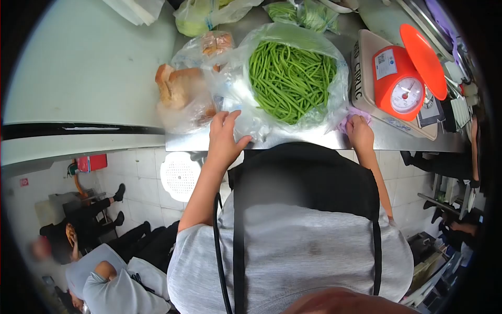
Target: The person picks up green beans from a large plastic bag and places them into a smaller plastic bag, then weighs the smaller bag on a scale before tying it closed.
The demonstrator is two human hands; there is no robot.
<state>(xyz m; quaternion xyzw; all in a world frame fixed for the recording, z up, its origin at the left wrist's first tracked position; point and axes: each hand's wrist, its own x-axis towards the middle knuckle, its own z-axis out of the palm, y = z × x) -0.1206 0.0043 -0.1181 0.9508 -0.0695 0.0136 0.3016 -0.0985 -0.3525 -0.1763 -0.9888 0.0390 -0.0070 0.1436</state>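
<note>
Grey cloth of my shirt (pixel 314 251) lies nearest, with a black apron (pixel 303 178) over its front and dark straps running down it. Beyond it, at the near edge of the steel counter (pixel 193 141), are both my hands. My left hand (pixel 225 140) is released, fingers spread and thumb held apart, just beside the clear plastic bag of bread (pixel 182 89); I cannot tell whether my fingertips touch its film. My right hand (pixel 360 132) has its fingers curled in, grasping a crumpled piece of purple material (pixel 364 113).

Ahead of and between my hands, the long green beans (pixel 293 78) fill an open clear plastic bag (pixel 342 60) on the counter. The bag of bread is to their left, with a smaller bag of browned food (pixel 217 43) behind it. Farther back are more bagged greens (pixel 314 15). Right of the beans, a red dial scale (pixel 400 78) stands in a pale bin (pixel 366 44) whose side lettering includes "GARLIC". Below left, a white perforated stool (pixel 180 177) stands on the tiled floor (pixel 144 180).
</note>
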